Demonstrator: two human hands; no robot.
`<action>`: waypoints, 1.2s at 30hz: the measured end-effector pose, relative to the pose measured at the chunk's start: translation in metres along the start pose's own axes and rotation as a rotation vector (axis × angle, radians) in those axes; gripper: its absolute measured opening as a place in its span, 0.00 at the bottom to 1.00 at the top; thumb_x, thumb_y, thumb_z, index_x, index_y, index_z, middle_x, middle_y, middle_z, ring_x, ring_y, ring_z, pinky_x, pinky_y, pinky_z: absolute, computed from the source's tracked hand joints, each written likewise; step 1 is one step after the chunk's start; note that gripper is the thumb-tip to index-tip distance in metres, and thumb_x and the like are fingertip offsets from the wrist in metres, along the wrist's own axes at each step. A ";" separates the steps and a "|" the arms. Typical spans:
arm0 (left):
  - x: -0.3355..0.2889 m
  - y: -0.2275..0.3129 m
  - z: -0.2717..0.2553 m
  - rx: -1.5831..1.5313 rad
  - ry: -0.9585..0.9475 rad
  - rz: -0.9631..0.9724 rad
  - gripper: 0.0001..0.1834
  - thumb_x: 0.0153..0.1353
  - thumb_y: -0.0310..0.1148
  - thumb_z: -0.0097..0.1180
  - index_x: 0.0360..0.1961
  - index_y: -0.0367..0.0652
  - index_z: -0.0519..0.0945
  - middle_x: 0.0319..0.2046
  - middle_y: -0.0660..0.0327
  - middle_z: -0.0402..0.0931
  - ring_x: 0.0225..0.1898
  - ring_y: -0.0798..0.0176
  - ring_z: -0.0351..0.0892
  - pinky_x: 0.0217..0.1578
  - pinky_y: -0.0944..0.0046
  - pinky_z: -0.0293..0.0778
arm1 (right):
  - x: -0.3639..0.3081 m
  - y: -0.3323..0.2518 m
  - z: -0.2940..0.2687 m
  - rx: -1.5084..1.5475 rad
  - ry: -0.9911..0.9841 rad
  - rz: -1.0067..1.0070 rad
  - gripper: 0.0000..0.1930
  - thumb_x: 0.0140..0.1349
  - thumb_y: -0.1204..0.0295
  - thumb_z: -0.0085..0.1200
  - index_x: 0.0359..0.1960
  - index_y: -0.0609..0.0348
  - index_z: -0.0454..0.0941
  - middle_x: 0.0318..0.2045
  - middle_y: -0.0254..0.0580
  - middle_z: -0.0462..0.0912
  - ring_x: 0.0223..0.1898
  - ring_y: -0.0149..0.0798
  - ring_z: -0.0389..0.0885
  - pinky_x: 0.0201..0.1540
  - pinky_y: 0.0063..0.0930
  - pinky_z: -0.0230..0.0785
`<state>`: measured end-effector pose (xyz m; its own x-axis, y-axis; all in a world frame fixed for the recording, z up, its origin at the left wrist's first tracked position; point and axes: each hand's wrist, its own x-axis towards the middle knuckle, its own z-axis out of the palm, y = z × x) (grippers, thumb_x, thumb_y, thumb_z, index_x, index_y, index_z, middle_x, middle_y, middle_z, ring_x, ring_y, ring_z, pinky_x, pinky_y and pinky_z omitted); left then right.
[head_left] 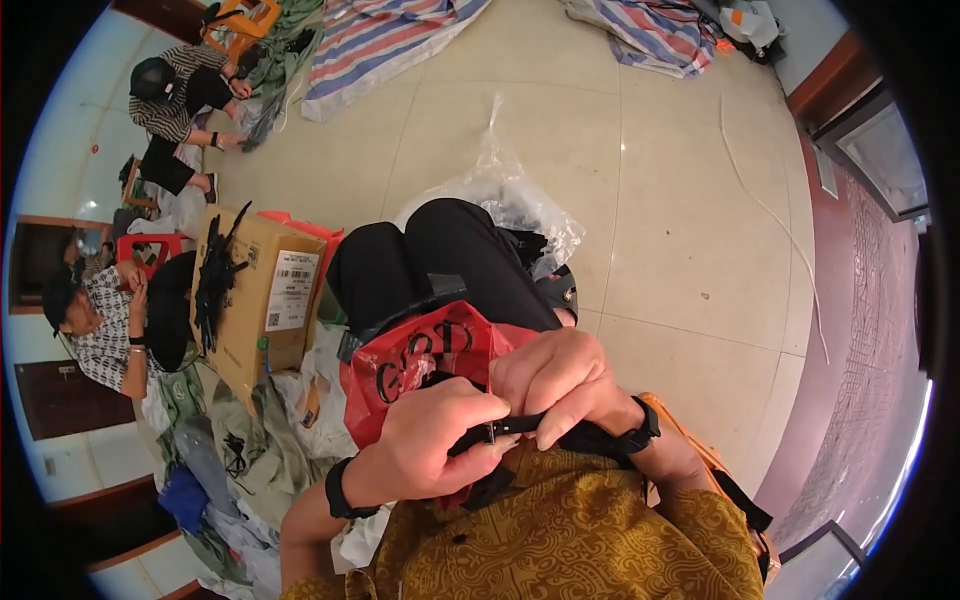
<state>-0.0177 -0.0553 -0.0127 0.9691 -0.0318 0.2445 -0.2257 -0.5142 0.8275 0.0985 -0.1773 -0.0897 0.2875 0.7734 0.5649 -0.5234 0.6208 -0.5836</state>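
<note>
My left hand (425,440) and my right hand (562,378) meet in front of my chest, thumbs and fingers pinched. Between them runs a short black strap (518,425), gripped from both sides, with a small shiny metal piece (491,432) close to the left thumb. The fingers cover the strap's ends, and its exact kind is hard to make out. Just beyond the hands, a red plastic bag (372,380) with dark print lies on my lap, with something black partly showing inside. Each wrist wears a black band.
Left of my knees stands a cardboard box (255,335) with black straps (215,275) on top. Cloth and bags (250,450) pile below it. Clear plastic (510,190) lies past my knees. Two people sit at left, and striped sheets (385,45) lie ahead.
</note>
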 end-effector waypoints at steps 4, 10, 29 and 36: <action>0.004 -0.001 0.004 0.143 0.072 0.075 0.19 0.37 0.23 0.61 0.35 0.40 0.73 0.21 0.61 0.71 0.20 0.60 0.71 0.19 0.65 0.66 | -0.004 -0.003 -0.001 -0.119 0.070 0.035 0.10 0.38 0.77 0.62 0.16 0.70 0.72 0.20 0.48 0.75 0.24 0.43 0.71 0.28 0.32 0.61; 0.009 0.002 -0.002 0.204 0.057 0.127 0.20 0.35 0.20 0.58 0.35 0.39 0.74 0.29 0.59 0.71 0.29 0.56 0.72 0.28 0.62 0.68 | -0.005 -0.007 0.001 -0.256 0.134 0.009 0.11 0.40 0.75 0.63 0.17 0.69 0.73 0.22 0.48 0.76 0.24 0.43 0.72 0.28 0.32 0.63; 0.018 0.015 0.007 0.659 0.160 0.126 0.17 0.38 0.18 0.52 0.35 0.31 0.73 0.16 0.60 0.64 0.15 0.62 0.64 0.15 0.67 0.62 | -0.003 -0.006 -0.004 -0.358 0.207 -0.060 0.13 0.40 0.72 0.63 0.16 0.68 0.72 0.26 0.44 0.76 0.29 0.38 0.73 0.31 0.26 0.64; 0.018 0.019 0.010 0.654 0.163 0.064 0.16 0.40 0.19 0.54 0.36 0.33 0.73 0.17 0.60 0.65 0.16 0.62 0.66 0.15 0.67 0.64 | -0.002 -0.009 -0.004 -0.392 0.199 -0.083 0.13 0.40 0.72 0.63 0.16 0.68 0.71 0.26 0.43 0.76 0.29 0.38 0.74 0.31 0.26 0.64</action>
<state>-0.0033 -0.0745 0.0026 0.9168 0.0239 0.3986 -0.1259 -0.9300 0.3454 0.1060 -0.1837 -0.0884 0.4846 0.7046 0.5183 -0.1596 0.6539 -0.7396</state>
